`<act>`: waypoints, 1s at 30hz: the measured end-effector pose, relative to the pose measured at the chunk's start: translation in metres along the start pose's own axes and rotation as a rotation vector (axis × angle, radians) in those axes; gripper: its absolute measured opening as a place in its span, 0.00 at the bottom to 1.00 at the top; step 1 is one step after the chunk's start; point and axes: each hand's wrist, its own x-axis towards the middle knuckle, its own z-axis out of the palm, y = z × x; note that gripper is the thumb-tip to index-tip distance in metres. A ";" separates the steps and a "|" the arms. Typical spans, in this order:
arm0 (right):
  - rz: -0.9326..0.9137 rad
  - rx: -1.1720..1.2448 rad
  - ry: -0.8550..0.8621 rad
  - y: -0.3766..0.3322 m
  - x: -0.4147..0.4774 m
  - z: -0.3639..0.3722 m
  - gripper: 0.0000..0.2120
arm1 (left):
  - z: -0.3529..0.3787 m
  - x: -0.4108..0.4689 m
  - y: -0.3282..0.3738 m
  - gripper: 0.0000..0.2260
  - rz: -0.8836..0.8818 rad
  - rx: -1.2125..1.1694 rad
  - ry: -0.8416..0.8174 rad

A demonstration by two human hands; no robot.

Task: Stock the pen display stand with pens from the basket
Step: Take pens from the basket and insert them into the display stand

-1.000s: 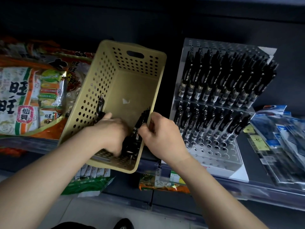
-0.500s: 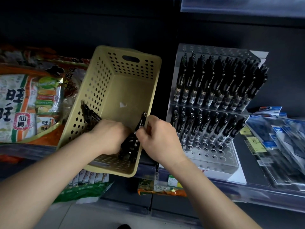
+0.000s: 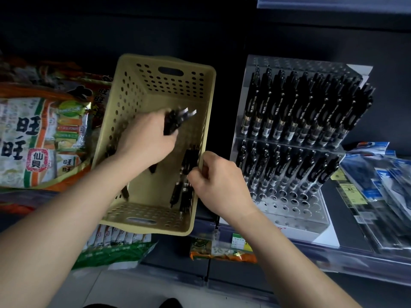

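A tan perforated basket (image 3: pixel 169 85) sits on the shelf with black pens (image 3: pixel 185 185) lying along its right inner wall. Inside it, my left hand (image 3: pixel 146 138) grips a bunch of black pens (image 3: pixel 175 121), blurred by motion. My right hand (image 3: pixel 213 183) curls its fingers over the basket's right rim, close to the loose pens; whether it also pinches a pen is hidden. To the right stands the clear acrylic pen display stand (image 3: pixel 287 210), its two upper rows full of black pens (image 3: pixel 307 112) and its front holes bare.
Large snack bags (image 3: pixel 40 138) lie left of the basket. Blue and black packaged goods (image 3: pixel 378 192) lie right of the stand. More snack packs (image 3: pixel 120 243) sit on the lower shelf under the basket. The floor shows at the bottom.
My left hand has lifted from the basket's near end toward its middle with a bunch of pens. My right hand has stayed at the right rim. The view shifted down slightly.
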 end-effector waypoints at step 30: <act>-0.008 -0.067 0.076 -0.003 -0.005 0.008 0.23 | -0.020 -0.022 0.026 0.04 -0.431 -1.917 0.047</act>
